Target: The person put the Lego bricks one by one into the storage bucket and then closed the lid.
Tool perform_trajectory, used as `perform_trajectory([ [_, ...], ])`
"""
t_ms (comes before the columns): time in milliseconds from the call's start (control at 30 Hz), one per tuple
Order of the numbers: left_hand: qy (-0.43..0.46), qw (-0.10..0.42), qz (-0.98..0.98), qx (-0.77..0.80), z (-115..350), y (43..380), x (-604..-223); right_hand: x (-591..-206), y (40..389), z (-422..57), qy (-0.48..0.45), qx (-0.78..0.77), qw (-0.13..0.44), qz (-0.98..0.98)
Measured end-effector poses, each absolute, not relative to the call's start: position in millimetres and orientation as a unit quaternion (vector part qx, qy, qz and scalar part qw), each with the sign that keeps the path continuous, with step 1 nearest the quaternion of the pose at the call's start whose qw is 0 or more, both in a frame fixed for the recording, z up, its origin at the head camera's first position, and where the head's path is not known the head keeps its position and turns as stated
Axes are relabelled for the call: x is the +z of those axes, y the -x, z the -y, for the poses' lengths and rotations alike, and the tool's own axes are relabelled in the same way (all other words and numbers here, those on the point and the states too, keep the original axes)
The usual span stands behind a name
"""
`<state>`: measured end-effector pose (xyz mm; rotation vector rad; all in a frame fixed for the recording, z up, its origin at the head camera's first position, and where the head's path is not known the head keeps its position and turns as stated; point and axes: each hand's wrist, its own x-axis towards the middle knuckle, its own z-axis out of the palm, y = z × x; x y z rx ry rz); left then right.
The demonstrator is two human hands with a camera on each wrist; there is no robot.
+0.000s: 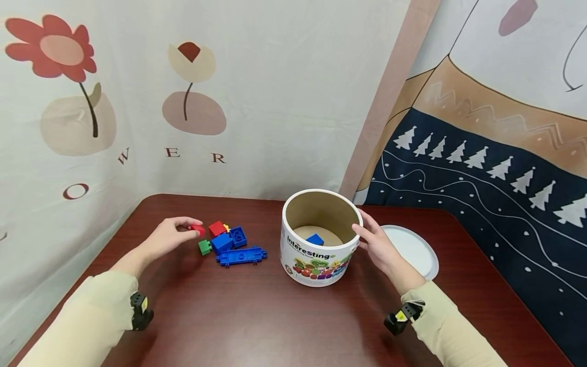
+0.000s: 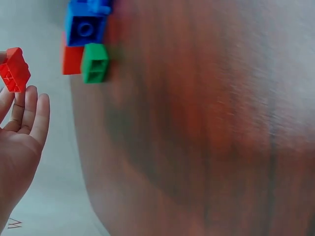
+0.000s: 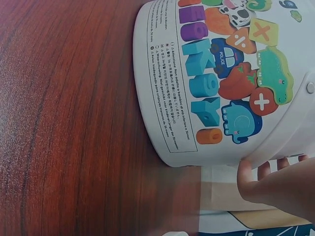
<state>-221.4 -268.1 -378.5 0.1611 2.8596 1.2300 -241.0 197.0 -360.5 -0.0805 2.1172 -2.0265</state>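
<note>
I'm watching the left hand [image 1: 166, 239] pinching a red brick [image 1: 197, 230] beside loose bricks [image 1: 222, 243] on the worktop [image 1: 257, 321]; right hand [image 1: 379, 248] is gripping the tub [image 1: 316, 267] rim, probably for steadying; blue brick [image 1: 315, 239] is lying inside.

Narrow gap, seemingly, between bricks [image 1: 222, 243] and tub [image 1: 316, 264]

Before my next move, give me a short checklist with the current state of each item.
1. Red block pinched in the left hand: ok.
2. Right hand gripping the bucket at its rim: ok.
3. Bucket upright and uncovered: ok; the lid lies on the table.
4. Space inside: ok; one blue block shows.
5. Red block above the bucket: not ok; it is beside the loose blocks.
6. Firmness of either grip: cannot tell.
</note>
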Motion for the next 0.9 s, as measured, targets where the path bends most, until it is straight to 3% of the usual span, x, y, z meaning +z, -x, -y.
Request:
perform_trajectory([
  [900, -0.098, 0.003, -0.903, 0.419, 229.9, 242.5, -314.1, -361.5, 241.1, -197.0, 0.023, -0.686, 0.104, -0.72],
])
